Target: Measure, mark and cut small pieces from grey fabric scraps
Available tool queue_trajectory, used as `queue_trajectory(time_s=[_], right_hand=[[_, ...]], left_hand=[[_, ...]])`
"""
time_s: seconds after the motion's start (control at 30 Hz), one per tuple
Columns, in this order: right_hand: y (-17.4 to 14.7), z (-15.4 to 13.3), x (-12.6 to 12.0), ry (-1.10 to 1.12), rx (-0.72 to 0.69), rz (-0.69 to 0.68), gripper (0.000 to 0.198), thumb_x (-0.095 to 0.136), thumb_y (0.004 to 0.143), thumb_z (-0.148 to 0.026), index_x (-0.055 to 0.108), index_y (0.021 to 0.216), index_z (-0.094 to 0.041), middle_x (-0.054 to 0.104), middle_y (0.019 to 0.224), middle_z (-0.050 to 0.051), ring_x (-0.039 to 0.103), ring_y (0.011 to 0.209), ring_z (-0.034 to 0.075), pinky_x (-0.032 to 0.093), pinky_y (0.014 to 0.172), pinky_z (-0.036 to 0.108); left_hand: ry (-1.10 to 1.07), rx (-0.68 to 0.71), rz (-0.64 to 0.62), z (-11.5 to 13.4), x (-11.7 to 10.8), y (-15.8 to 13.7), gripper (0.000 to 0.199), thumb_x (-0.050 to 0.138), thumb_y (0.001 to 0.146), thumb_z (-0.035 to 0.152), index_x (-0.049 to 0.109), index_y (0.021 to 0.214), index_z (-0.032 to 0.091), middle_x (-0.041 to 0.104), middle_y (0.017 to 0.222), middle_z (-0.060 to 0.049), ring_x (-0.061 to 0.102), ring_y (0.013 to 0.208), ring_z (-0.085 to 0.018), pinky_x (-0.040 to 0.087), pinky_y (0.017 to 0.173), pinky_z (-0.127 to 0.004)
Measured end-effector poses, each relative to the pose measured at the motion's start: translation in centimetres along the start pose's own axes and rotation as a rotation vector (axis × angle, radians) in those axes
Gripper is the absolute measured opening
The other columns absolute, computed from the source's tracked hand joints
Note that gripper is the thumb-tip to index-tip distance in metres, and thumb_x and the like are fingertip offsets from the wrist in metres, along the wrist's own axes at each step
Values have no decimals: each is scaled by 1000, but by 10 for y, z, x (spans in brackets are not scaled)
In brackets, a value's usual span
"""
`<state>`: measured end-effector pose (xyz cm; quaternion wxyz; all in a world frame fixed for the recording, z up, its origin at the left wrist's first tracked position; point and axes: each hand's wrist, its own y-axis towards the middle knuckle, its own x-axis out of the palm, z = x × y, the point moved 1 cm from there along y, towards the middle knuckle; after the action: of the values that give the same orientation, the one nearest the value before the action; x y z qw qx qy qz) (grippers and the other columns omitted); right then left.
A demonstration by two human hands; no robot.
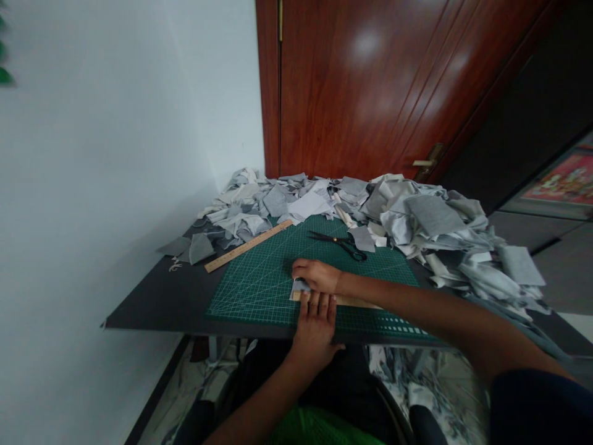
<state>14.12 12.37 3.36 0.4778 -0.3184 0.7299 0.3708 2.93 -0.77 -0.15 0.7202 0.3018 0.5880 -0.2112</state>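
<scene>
My left hand [315, 334] lies with its fingers stretched out over a wooden ruler [359, 301], pressing it down near its left end. Under the ruler's edge a small grey cloth piece [300, 285] shows on the green cutting mat [259, 293]. Just beyond the ruler, my right hand [319, 275] is closed, reaching across from the right. Something dark shows beneath its fingers at the cloth, but its kind is hidden. Farther back on the mat lie black scissors [341, 240], apart from both hands.
Another wooden ruler [250, 246] lies slanted across the mat's left edge. Heaps of grey and white cloth scraps [430, 216] line the back and right of the dark table [152, 296]. A white wall [115, 154] stands left, a brown door [352, 93] behind.
</scene>
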Motion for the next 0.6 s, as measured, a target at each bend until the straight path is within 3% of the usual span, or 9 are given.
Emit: queue_trajectory(time_s=[0.6], right_hand=[[-3,-4,-2,-22,-35,-32,27,52,87,-1,67,102,-18,62,106,6,59,89,17,51,81,26]], left_hand=[[8,0,-3,0,0,0,105,74,77,67,36,158,11,38,161,-22,25,153,-41,9,126,-62]])
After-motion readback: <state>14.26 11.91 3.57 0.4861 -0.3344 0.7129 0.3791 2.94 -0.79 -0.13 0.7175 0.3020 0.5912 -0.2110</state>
